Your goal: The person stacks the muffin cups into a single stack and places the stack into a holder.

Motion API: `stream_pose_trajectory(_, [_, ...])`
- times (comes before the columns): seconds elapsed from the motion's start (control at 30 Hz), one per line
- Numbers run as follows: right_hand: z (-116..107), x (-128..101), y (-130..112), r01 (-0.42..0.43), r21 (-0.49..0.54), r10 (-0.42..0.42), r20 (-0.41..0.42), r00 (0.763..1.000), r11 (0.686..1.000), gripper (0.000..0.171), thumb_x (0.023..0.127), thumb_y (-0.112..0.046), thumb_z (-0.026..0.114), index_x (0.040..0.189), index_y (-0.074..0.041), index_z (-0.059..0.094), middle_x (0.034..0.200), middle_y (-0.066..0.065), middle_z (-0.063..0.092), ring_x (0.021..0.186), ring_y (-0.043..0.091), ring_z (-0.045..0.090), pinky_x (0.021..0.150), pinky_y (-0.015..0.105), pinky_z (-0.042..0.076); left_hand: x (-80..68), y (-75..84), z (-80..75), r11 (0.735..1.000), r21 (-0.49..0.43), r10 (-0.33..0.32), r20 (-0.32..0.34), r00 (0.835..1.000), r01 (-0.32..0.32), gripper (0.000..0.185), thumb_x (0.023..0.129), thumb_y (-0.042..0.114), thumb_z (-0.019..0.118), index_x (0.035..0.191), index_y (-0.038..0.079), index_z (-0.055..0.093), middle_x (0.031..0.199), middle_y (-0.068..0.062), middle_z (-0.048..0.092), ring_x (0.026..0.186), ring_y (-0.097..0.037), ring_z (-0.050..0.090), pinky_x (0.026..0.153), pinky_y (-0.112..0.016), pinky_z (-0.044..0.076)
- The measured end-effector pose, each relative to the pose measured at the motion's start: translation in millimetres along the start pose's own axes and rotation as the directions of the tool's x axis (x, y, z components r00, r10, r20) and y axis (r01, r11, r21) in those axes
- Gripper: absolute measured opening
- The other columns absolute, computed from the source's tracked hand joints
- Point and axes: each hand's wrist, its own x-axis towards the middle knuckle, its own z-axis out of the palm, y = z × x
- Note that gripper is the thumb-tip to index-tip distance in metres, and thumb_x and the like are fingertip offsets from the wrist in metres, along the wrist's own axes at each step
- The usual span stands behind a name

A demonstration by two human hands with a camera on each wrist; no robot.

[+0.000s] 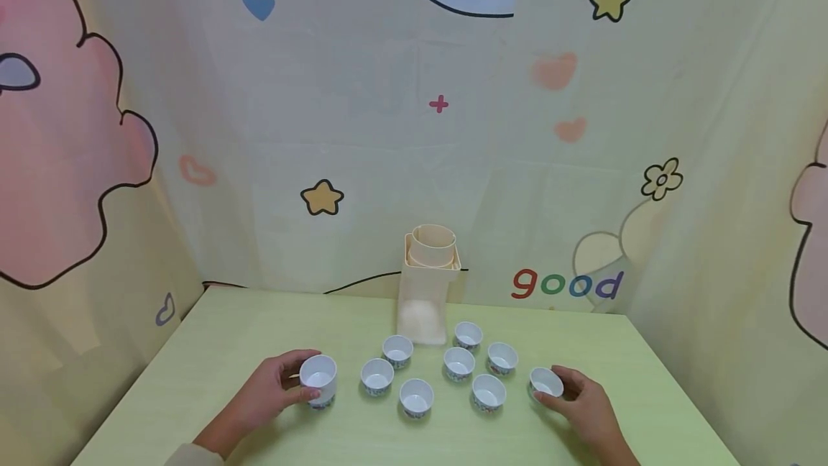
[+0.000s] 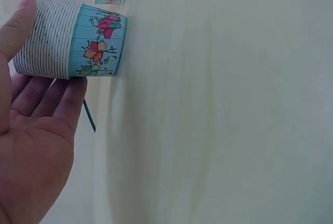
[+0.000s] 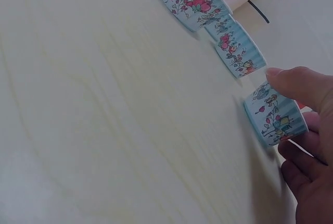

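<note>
Left hand wraps stacked cups at table's left; right hand pinches single cup at right. Likely light, rigid, smooth; hold by sidewall.

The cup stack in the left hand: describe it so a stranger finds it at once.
On the green table, a cluster of small cups sits before the beige container. At its far left, the left hand grips the cup stack: taller than every single cup.
</note>
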Motion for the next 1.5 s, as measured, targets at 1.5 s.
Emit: stream_pose_trajectory(1.5, [0, -18, -31, -0.018, 0.128, 0.02, -0.021, 1.0, 0.992, 0.072, 0.079, -0.03, 0.09, 0.137, 0.001, 0.06, 0.134, 0.021, 0.066, 0.12, 0.031, 0.066, 0.085, 0.01, 0.054, 2.3, -2.5, -2.7, 1.0, -0.019, -0.001, 0.016, 1.0, 0.001, 0.066, 0.083, 0.02, 0.086, 0.137, -0.004, 0.058, 0.133, -0.024, 0.064, 0.12, -0.034, 0.066, 0.096, -0.029, 0.06])
